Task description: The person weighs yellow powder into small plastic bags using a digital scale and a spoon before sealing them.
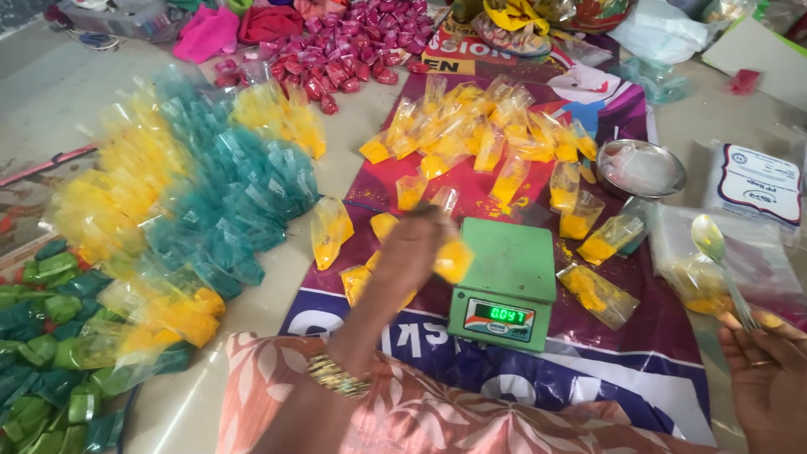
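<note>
two bare hands are in view. the left hand [414,244], a gold-coloured bracelet [336,377] on its wrist, is blurred, yet its grip is pinched shut on a small clear plastic pouch of yellow powder [453,260], held in the air just beside the left edge of the small green digital scale [506,284]. the right hand [767,370], low at the right edge, has its grip closed round the handle of a metal spoon [721,262], bowl pointing up and away from the person.

the scale stands on a printed purple and red sack sheet [588,361] spread on the floor, its lit green display facing the person and its platform bare. just right of it lies a filled clear pouch of yellow powder [598,294], with more filled pouches [487,134] scattered across the sheet beyond. a round steel bowl [640,168] sits past the scale to the right, and a large clear plastic bag holding yellow powder [706,277] lies under the spoon. a flat white packet [756,185] lies at the far right.

left of the sheet, a broad heap of yellow and teal powder pouches [193,193] covers the pale stone floor [50,92]. green wrapped packets [42,353] crowd the lower left corner, and small red packets [353,50] are piled at the top.
</note>
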